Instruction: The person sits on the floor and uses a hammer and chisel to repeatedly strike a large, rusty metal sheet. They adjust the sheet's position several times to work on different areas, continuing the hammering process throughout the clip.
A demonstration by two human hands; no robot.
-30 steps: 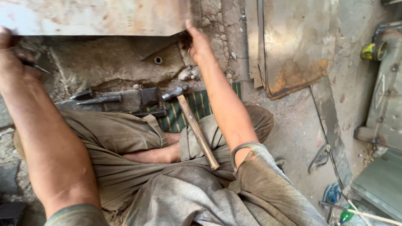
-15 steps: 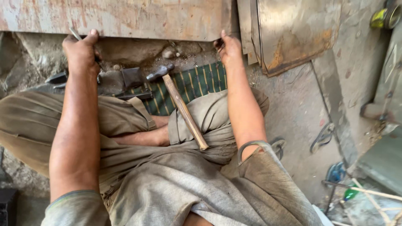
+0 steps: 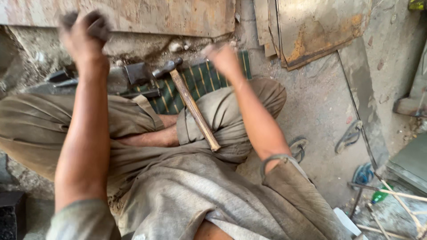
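The person sits cross-legged on the ground in loose khaki clothes, and both bare arms reach forward from the lap. A wooden-handled hammer (image 3: 192, 106) lies nearest, its handle slanting across the folded shin and its dark head resting on a green striped cloth (image 3: 200, 82) spread under the legs. The left hand (image 3: 82, 38) is raised and blurred; its fingers seem curled at the lower edge of a large rusty metal sheet (image 3: 147, 15), but whether they pinch it cannot be told. The right hand (image 3: 222, 58) is also blurred, held loosely just below that same edge over the striped cloth, and its grip cannot be told either. Left of the hammer head a dark iron block (image 3: 135, 73) and other dark tools lie on the ground beside the knee. No container with visible contents shows. The surface is rough, dusty concrete (image 3: 320, 106), with sandals (image 3: 349, 135) lying to the right and thin sticks and a green bottle (image 3: 378, 195) at the lower right corner. Farther off, more rusted plates (image 3: 320, 26) lie beside the large sheet, and a grey-green metal object stands at the right edge.
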